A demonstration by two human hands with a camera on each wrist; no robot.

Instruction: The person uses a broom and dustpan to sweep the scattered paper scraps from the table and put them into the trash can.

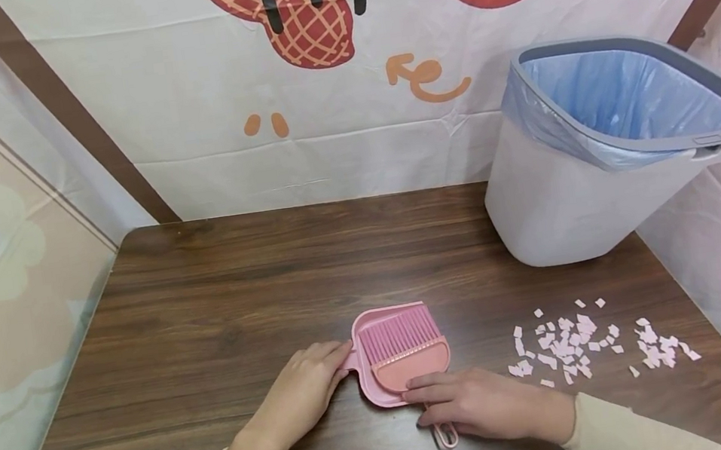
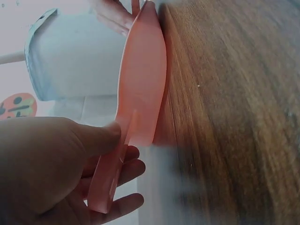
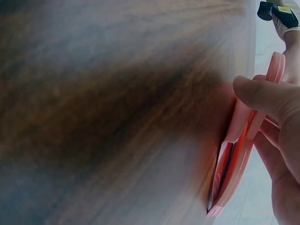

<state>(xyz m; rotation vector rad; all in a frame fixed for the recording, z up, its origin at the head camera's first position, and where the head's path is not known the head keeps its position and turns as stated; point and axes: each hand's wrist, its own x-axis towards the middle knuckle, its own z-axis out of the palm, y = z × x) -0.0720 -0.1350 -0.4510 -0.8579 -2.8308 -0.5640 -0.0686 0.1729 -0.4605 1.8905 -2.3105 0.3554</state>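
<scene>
A pink dustpan (image 1: 368, 390) lies near the table's front with a pink hand brush (image 1: 416, 366) in it, bristles towards the far side. My left hand (image 1: 299, 385) grips the dustpan's handle; in the left wrist view the thumb (image 2: 101, 137) is on one side of it and the fingers lie behind. With my right hand (image 1: 475, 400) I hold the brush near its base, where the handle begins. The looped end of that handle sticks out below my fingers. In the right wrist view, the right thumb (image 3: 262, 96) presses against the pink plastic, with fingers on the other side.
Many small white paper scraps (image 1: 568, 344) lie scattered to the right, in a larger and a smaller cluster. Behind them a white bin (image 1: 551, 215) with a blue liner (image 1: 644, 96) stands at the table's back right. A printed cloth (image 1: 379, 161) hangs behind the table (image 1: 258, 276).
</scene>
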